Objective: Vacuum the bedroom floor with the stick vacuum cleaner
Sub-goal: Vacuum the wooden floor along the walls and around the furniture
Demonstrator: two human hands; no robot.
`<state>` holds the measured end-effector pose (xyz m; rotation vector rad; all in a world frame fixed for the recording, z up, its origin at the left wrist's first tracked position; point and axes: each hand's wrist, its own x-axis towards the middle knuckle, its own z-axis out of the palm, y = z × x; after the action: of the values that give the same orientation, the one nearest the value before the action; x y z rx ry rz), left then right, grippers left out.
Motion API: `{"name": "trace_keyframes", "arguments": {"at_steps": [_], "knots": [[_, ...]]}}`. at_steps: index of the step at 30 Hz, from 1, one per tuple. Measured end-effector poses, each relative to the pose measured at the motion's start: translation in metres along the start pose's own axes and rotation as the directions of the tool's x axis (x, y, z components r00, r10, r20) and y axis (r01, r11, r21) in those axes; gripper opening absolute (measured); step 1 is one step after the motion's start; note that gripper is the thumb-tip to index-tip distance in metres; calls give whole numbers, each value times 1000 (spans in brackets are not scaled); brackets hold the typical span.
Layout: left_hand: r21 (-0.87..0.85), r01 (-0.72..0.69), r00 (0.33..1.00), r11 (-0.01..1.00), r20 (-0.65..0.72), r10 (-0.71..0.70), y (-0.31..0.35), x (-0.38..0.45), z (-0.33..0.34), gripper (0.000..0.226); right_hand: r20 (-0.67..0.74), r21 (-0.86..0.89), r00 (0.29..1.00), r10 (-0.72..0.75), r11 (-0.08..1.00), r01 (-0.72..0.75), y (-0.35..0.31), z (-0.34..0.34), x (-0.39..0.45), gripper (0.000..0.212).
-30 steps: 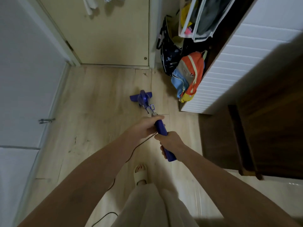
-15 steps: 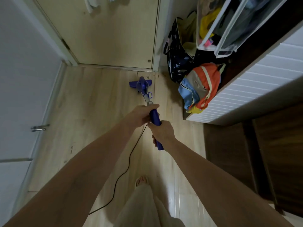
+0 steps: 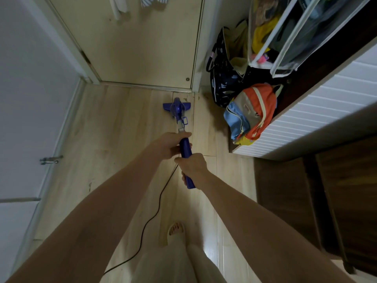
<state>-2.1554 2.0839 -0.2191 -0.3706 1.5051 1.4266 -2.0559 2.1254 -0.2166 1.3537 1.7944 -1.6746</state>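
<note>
A purple stick vacuum cleaner [image 3: 179,111] stands on the light wooden floor [image 3: 114,144], its head close to the closed door's threshold. Both hands hold its blue handle [image 3: 186,149]. My left hand [image 3: 169,144] grips the upper part of the handle, nearer the vacuum body. My right hand [image 3: 191,166] grips the handle's lower end, closer to me. A black power cord [image 3: 151,218] trails from the handle across the floor toward my feet.
A closed beige door [image 3: 146,43] is straight ahead. An orange and blue backpack [image 3: 252,113] and a dark bag [image 3: 223,78] lie at the right beside a white panelled cabinet [image 3: 318,117]. A white wall with a door stopper [image 3: 50,159] runs along the left.
The vacuum head has been pushed forward toward the door, and both arms have stretched out with it. The view has shifted forward along the floor.
</note>
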Motion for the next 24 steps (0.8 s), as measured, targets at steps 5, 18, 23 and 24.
{"name": "trace_keyframes", "arguments": {"at_steps": [5,18,23,24], "knots": [[-8,32,999,999,33,-31,-27,-34,7,32,33,-69,999,16,998,-14,31,-9,-30,40],[4,80,997,997,11,-80,-138,-158,89,23,155,-204,987,47,979,-15,128,-106,-172,11],[-28,99,995,995,16,-99,-175,-192,120,38,196,-295,978,70,956,-9,150,-148,-227,5],[-37,110,994,993,28,-109,-181,-198,126,37,197,-317,977,79,948,-12,153,-156,-235,4]]}}
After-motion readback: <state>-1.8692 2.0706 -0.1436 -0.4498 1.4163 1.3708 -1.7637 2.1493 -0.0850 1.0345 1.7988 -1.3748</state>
